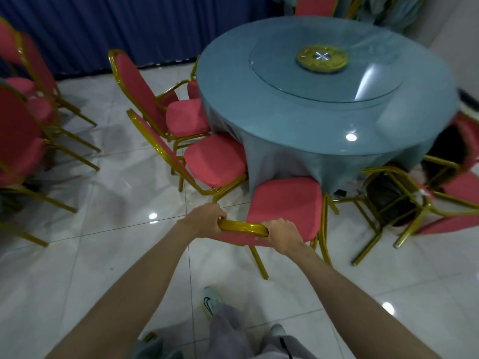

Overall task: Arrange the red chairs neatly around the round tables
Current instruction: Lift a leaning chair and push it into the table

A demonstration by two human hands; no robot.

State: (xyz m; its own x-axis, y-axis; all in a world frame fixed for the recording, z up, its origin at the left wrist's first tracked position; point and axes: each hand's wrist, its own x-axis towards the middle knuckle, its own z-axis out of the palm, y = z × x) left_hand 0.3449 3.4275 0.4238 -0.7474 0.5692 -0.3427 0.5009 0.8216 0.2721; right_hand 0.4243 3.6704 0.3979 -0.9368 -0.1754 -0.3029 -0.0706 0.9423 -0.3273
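- While left hand (204, 220) and right hand (281, 233) curl fingers (220, 216) round the chair (287, 203) top rail (242, 226), frame looks stiff, fairly light.
- Glossy rail may slip.

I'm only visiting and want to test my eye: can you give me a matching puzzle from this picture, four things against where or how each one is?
Things:
1. left hand
2. round table
3. curtain
4. chair right of the table

States:
A. blue, hanging at the back
B. tipped over, dark underside showing
C. grips the gold top rail of the red chair
D. teal cloth, glass turntable on top

Pairs: 1-C, 2-D, 3-A, 4-B.
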